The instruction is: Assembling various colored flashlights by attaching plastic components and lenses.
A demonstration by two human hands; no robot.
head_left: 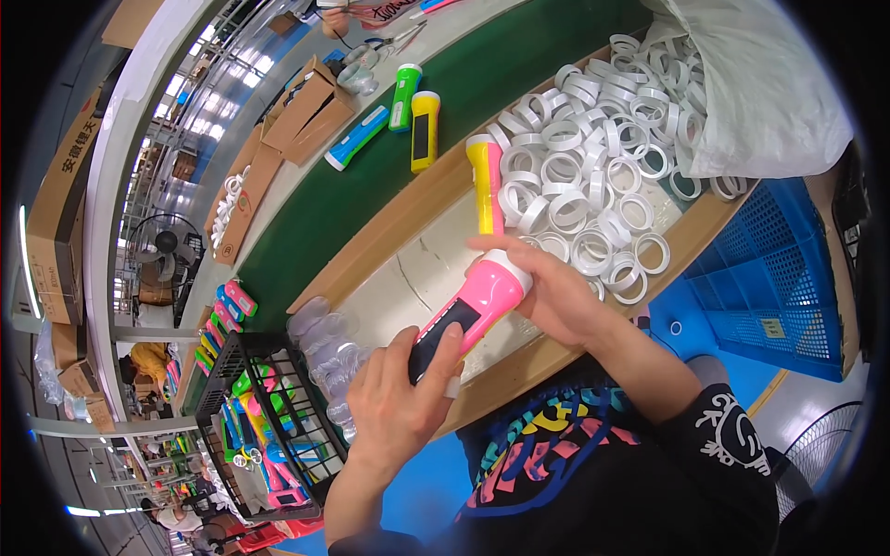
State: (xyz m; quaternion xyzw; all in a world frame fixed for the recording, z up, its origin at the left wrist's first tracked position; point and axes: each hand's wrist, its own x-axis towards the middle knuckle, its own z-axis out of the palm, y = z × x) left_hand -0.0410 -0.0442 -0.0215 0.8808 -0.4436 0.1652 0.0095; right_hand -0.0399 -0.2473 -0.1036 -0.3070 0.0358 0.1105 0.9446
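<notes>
A pink flashlight (496, 295) with a dark panel on its side is held at a slant over the cardboard tray (408, 258). My left hand (394, 400) is wrapped round its lower body, thumb on the panel. At its wide end, my right hand (559, 295) closes round the white ring (508, 263) there; some fingertips are hidden behind it. Just beyond my right hand, a yellow and pink flashlight (486, 183) leans at the tray's far wall. Loose white rings (565, 171) are heaped in the tray's right part. Clear round lenses (320, 338) lie at its left end.
On the green belt (306, 222) lie blue (357, 139), green (405, 97) and yellow (424, 130) flashlights. A black basket (306, 394) of flashlights stands left. A white plastic bag (760, 93) covers the heap's far end, with a blue crate (774, 278) at right.
</notes>
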